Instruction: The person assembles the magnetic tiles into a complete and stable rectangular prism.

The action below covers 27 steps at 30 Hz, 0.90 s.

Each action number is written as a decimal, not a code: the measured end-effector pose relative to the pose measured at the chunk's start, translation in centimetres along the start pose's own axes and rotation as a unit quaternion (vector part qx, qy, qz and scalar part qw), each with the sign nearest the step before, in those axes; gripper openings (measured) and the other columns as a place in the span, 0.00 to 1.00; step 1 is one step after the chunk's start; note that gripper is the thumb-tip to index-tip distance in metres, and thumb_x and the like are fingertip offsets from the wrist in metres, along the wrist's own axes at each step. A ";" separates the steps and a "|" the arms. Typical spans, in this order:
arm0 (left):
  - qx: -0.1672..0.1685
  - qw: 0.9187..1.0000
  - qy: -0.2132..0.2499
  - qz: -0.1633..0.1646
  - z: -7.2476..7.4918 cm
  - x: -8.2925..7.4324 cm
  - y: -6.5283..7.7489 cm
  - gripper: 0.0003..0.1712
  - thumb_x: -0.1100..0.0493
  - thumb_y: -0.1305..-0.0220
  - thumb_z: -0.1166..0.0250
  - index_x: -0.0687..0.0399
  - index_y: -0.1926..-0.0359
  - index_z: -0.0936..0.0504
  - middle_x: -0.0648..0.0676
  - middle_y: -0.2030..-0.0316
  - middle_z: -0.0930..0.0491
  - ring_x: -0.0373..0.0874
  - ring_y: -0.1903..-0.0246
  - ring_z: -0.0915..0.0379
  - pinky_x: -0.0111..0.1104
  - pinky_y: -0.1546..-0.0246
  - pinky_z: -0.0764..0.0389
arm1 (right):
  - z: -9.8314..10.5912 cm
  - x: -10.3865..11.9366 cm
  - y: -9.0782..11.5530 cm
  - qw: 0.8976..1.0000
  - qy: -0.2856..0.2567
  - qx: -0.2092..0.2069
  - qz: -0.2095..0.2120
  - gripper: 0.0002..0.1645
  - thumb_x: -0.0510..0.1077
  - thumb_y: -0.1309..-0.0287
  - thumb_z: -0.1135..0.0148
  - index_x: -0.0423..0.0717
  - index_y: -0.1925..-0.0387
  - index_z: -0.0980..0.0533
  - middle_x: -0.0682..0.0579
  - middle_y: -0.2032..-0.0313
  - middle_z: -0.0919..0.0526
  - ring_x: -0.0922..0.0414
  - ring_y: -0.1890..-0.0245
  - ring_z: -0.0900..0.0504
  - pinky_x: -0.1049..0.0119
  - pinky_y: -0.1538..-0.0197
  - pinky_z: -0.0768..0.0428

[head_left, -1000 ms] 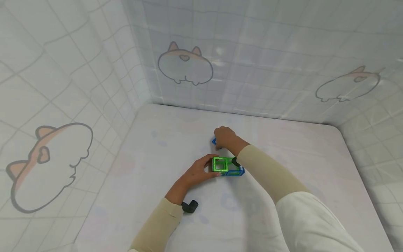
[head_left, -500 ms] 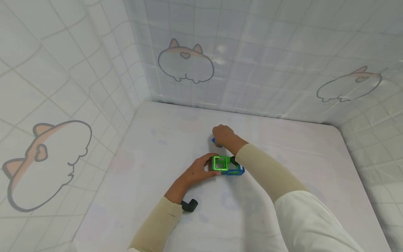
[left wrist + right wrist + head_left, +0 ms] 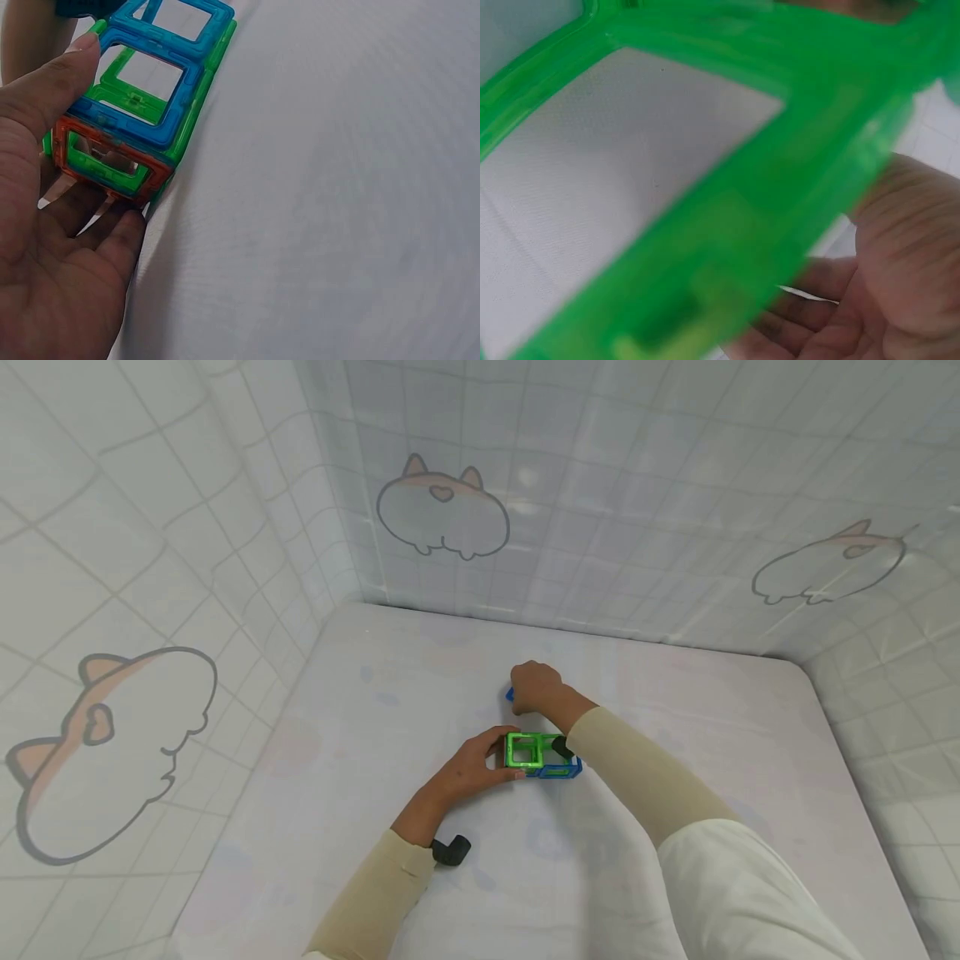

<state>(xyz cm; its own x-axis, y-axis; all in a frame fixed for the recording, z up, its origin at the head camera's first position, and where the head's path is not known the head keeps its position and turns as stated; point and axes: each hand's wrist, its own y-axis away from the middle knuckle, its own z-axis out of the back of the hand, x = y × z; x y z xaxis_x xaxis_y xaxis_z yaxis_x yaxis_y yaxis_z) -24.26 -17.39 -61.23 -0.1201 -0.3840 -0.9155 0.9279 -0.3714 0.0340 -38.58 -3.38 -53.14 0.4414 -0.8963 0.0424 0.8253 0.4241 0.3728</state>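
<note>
On the white cloth stands a box of magnetic tiles (image 3: 541,752), green on top with blue along its near side. My left hand (image 3: 467,768) grips its left end between thumb and fingers. In the left wrist view an orange-red tile (image 3: 154,187) forms that end, and the thumb lies against a blue tile (image 3: 172,131). Just beyond the box, my right hand (image 3: 537,687) pinches a blue magnetic tile (image 3: 510,694), mostly hidden under the fingers. A green tile frame (image 3: 705,247) fills much of the right wrist view, in front of my curled right fingers (image 3: 817,315).
White cloth (image 3: 390,710) covers the surface. Tile-patterned curtains (image 3: 600,527) with cartoon animals enclose the back and both sides. Black camera mounts stick out at the left wrist (image 3: 452,850) and right wrist (image 3: 561,746), the latter overlapping the box.
My right hand shifts slightly and the blue tile under it turns, with less of it showing than a second ago. The left hand and box stay in place.
</note>
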 end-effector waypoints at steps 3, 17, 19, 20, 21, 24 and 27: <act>-0.002 1.000 -0.002 -0.001 -0.1 0.0 -0.1 0.43 0.41 0.44 0.26 0.39 0.30 0.34 0.47 0.32 0.31 0.46 0.32 0.33 0.39 0.33 0.29 | -0.3 -0.5 0.0 1.000 -0.016 -0.005 0.009 0.23 0.50 0.49 0.29 0.42 0.55 0.23 0.50 0.65 0.20 0.53 0.66 0.23 0.62 0.67 0.22; -0.007 1.000 0.000 -0.001 -0.3 0.2 -0.1 0.44 0.37 0.44 0.27 0.38 0.30 0.34 0.49 0.31 0.33 0.48 0.32 0.34 0.42 0.33 0.29 | -0.4 -2.5 1.0 0.996 -0.071 0.028 0.034 0.34 0.51 0.52 0.28 0.38 0.46 0.25 0.47 0.55 0.22 0.52 0.57 0.25 0.57 0.52 0.19; -0.007 1.000 -0.002 -0.002 -0.4 0.2 -0.1 0.44 0.37 0.44 0.27 0.39 0.30 0.34 0.49 0.30 0.33 0.49 0.32 0.33 0.42 0.33 0.29 | -0.4 -2.6 1.2 0.995 -0.082 0.036 0.038 0.35 0.51 0.51 0.29 0.38 0.44 0.26 0.47 0.53 0.22 0.52 0.56 0.25 0.58 0.52 0.19; -0.008 1.000 -0.002 -0.003 -0.4 0.2 -0.1 0.44 0.37 0.44 0.27 0.39 0.30 0.34 0.50 0.30 0.33 0.49 0.32 0.33 0.42 0.33 0.29 | -0.4 -2.7 1.4 0.994 -0.090 0.040 0.040 0.36 0.50 0.51 0.29 0.38 0.42 0.27 0.47 0.52 0.21 0.52 0.56 0.24 0.57 0.51 0.19; -0.008 1.000 -0.004 -0.002 -0.4 0.2 -0.1 0.44 0.37 0.44 0.27 0.39 0.30 0.34 0.50 0.30 0.33 0.50 0.32 0.33 0.42 0.33 0.29 | -0.4 -2.7 1.5 0.993 -0.098 0.044 0.042 0.36 0.50 0.50 0.29 0.38 0.41 0.27 0.47 0.51 0.21 0.52 0.55 0.24 0.57 0.50 0.19; -0.009 1.000 -0.004 0.003 -0.4 0.2 -0.1 0.44 0.37 0.44 0.27 0.40 0.30 0.34 0.50 0.30 0.33 0.50 0.32 0.33 0.42 0.33 0.29 | -0.3 -2.9 1.9 0.991 -0.117 0.047 0.054 0.38 0.49 0.49 0.28 0.38 0.39 0.28 0.47 0.48 0.21 0.52 0.53 0.23 0.56 0.47 0.19; -0.011 1.000 -0.002 0.006 -0.4 0.2 -0.1 0.44 0.38 0.44 0.27 0.39 0.30 0.34 0.49 0.30 0.33 0.50 0.32 0.33 0.42 0.33 0.29 | -0.3 -3.2 2.1 0.988 -0.133 0.043 0.061 0.39 0.49 0.49 0.28 0.39 0.37 0.28 0.46 0.44 0.21 0.51 0.49 0.23 0.55 0.43 0.20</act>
<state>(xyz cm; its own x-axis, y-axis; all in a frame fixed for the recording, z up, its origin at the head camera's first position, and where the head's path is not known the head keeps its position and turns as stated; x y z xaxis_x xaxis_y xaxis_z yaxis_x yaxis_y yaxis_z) -24.27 -17.12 -61.58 -0.1099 -0.3920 -0.9134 0.9365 -0.3486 0.0369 -38.14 0.42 -52.72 0.4183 -0.8465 0.3294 0.7341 0.5287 0.4261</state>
